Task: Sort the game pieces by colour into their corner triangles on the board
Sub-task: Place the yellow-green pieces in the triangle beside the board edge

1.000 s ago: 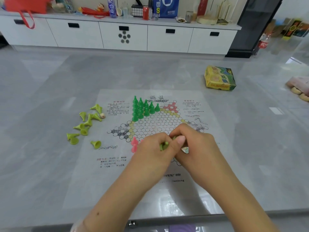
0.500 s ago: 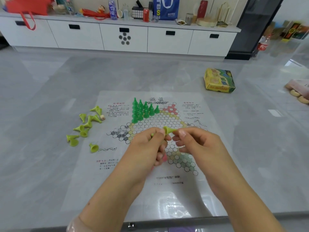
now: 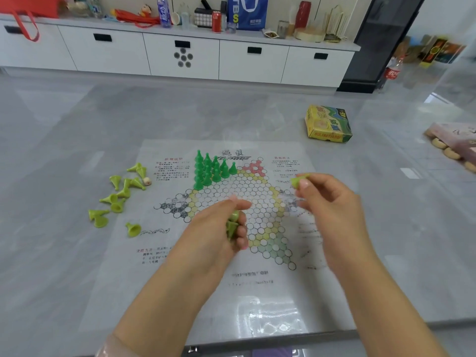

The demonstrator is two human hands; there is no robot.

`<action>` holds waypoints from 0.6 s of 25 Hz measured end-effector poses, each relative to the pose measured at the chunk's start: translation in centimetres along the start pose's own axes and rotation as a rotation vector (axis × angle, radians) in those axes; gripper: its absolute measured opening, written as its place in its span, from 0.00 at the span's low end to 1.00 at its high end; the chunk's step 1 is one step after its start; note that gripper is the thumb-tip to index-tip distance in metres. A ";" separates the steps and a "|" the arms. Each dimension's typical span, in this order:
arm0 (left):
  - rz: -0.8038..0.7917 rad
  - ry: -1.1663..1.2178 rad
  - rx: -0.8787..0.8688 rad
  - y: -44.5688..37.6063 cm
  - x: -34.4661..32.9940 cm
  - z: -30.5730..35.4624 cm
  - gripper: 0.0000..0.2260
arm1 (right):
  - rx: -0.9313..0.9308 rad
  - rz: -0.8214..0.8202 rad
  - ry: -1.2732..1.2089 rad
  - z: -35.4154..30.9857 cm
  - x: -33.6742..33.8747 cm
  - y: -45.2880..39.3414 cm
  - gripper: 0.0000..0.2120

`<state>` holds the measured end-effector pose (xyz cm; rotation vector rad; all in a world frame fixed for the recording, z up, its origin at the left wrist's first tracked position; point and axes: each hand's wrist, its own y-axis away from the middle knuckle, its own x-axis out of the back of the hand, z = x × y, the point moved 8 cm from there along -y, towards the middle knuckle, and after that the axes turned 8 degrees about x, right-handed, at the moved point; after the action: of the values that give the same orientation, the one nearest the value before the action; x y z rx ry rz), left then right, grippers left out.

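Note:
A paper star-shaped game board point(image 3: 180, 256) lies flat on the grey table. Several dark green pieces point(image 3: 211, 170) stand upright in its upper-left corner triangle. Several lime-green cone pieces point(image 3: 121, 194) lie tipped over on the table left of the sheet. My left hand point(image 3: 219, 235) hovers over the board's middle, fingers curled around a few lime-green pieces point(image 3: 232, 225). My right hand point(image 3: 332, 202) is raised over the board's right side and pinches one lime-green piece point(image 3: 297, 181) between thumb and forefinger.
A yellow-green game box point(image 3: 328, 124) sits at the back right of the table. A pink pack with round biscuits point(image 3: 453, 145) lies at the right edge. A small beige bead point(image 3: 146, 180) rests among the loose pieces. White cabinets stand behind.
My hands were together over the board's lower middle. They have come apart: the right hand has carried one lime piece up and to the right, the left keeps the others.

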<state>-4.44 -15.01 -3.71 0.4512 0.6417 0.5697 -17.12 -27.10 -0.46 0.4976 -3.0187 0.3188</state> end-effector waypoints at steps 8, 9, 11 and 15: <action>-0.088 0.448 0.110 -0.4 2.0 1.1 0.11 | 0.069 0.074 0.571 4.5 3.8 -3.5 0.04; -0.074 0.445 0.103 -0.5 2.0 1.1 0.11 | 0.084 0.081 0.598 4.5 3.8 -3.7 0.04; -0.044 0.393 0.079 -0.5 2.1 1.3 0.09 | 0.109 0.075 0.653 4.6 3.6 -3.9 0.05; 0.037 0.292 -0.005 -0.5 2.9 2.0 0.09 | 0.125 0.031 0.682 4.7 3.2 -3.7 0.06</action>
<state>-1.02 -14.00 -3.83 0.3785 0.9120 0.6788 -19.13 -32.54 -4.04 0.2714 -2.3542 0.5502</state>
